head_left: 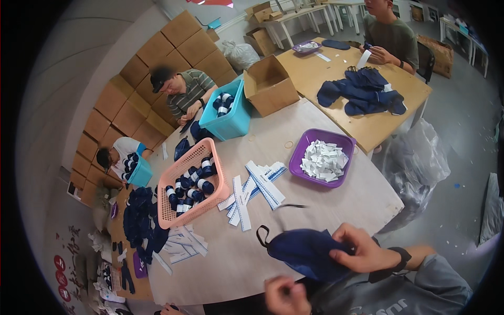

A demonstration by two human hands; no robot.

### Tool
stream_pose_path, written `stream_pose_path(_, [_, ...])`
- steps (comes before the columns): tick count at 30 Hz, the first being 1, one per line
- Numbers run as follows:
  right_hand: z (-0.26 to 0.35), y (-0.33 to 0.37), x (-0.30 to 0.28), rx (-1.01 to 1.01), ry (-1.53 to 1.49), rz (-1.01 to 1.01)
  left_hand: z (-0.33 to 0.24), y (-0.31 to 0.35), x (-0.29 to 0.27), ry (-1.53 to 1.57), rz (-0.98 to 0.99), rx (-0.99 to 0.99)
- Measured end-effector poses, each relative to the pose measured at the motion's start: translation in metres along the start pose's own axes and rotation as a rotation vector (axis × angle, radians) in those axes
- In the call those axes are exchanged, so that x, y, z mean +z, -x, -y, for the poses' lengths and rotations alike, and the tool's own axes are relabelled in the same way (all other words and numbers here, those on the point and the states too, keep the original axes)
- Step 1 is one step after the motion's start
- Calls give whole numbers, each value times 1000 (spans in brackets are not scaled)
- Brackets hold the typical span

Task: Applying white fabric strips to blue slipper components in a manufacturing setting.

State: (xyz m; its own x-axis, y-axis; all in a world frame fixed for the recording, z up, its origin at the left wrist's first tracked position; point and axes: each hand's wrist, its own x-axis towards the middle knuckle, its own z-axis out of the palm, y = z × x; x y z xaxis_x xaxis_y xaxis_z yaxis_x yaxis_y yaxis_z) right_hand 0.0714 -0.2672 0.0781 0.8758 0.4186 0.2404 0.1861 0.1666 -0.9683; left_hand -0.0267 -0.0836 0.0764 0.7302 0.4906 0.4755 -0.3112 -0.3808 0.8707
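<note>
A navy cloth piece [302, 251], pouch-like and with a thin black loop at its left end, hangs over the table's front edge. My right hand [362, 251] pinches its right side between thumb and fingers. Lower and to the left, my left hand [287, 295] is slightly blurred, apart from the cloth. Its fingers are curled in, and nothing shows in them. Beyond the cloth lies a thin dark strip [293, 206]. Printed white paper strips [257, 185] are fanned out farther off, beside a purple tray [321, 182] of small white labels.
A pink basket [220, 195] holds navy rolls with white bands; a teal bin [231, 126] and a cardboard box [270, 86] stand behind it. More paper strips [181, 244] and a navy cloth heap [139, 218] lie left. Co-workers sit at the far left and far right.
</note>
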Motion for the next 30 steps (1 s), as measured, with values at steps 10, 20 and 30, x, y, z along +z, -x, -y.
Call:
stream_pose_path(10, [27,-1,-15,181,180,233,12,-3,27,211,385,-299])
stream_pose_path(20, [20,-3,-9,120,200,169,22,3,53,-134,241,9])
stream_pose_path(30, [7,-33,-41,260,-3,-371,19,60,-46,690,491,-450])
